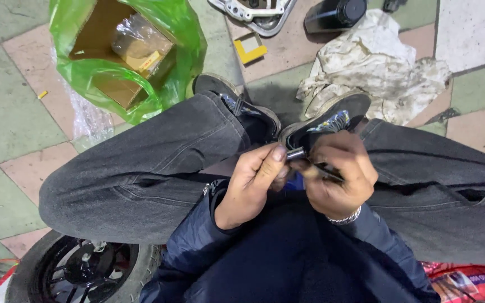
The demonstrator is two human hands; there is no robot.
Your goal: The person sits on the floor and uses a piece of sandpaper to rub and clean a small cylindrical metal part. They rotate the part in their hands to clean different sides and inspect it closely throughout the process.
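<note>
My navy jacket (287, 264), nearest, fills the lower frame. Grey-trousered knees (158, 163) spread above it. Black wheel (85, 269) at lower left; green bag with cardboard box (124, 50) on the tiled floor (7, 112); soiled rag (377, 67). Left hand (251, 185) pinches a small metal part's (296, 154) end; right hand (341, 179) clasps a dark thin tool (326, 171), long axis running between both, touching.

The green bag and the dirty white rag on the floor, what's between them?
In the head view, a small yellow box lies on the tiles between the green bag and the rag.
</note>
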